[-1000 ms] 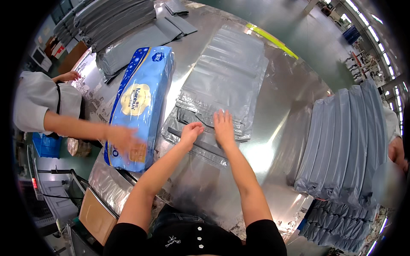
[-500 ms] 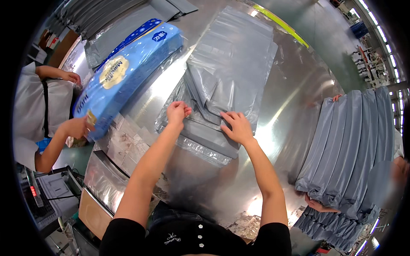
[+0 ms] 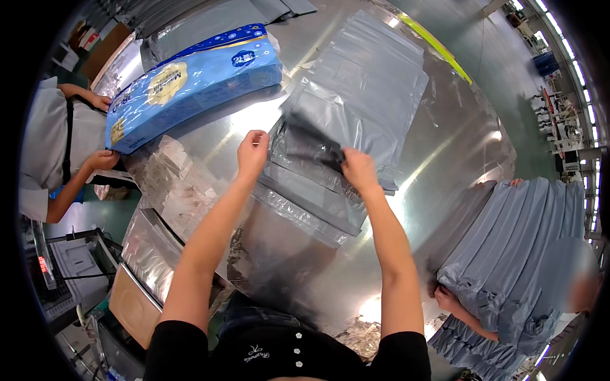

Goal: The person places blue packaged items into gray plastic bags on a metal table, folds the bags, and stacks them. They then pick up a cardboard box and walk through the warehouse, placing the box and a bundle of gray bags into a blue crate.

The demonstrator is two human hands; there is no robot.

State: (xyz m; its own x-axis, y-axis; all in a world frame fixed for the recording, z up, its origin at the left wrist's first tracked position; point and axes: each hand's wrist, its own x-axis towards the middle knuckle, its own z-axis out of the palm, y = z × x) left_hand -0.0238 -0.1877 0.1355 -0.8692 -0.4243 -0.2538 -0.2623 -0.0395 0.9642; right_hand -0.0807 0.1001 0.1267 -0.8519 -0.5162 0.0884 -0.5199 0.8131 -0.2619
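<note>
In the head view, both forearms are reaching up from the lower edge over the metal bench (image 3: 438,165). The left hand (image 3: 251,155) is curling its fingers just beside the left edge of the grey plastic bags (image 3: 375,82); whether its grip is holding anything, I cannot tell. The right hand (image 3: 360,170) is bending inward, its grip pinching a dark bag flap (image 3: 318,136) — motion is blurring its outline. The bags are lying flat mid-bench, overlapping. At left, a co-worker's hand (image 3: 103,160) is touching a blue plastic pack (image 3: 200,82) whose wrapper is hiding its contents. At right, a grey bundle (image 3: 489,247) is partly covering another person.
</note>
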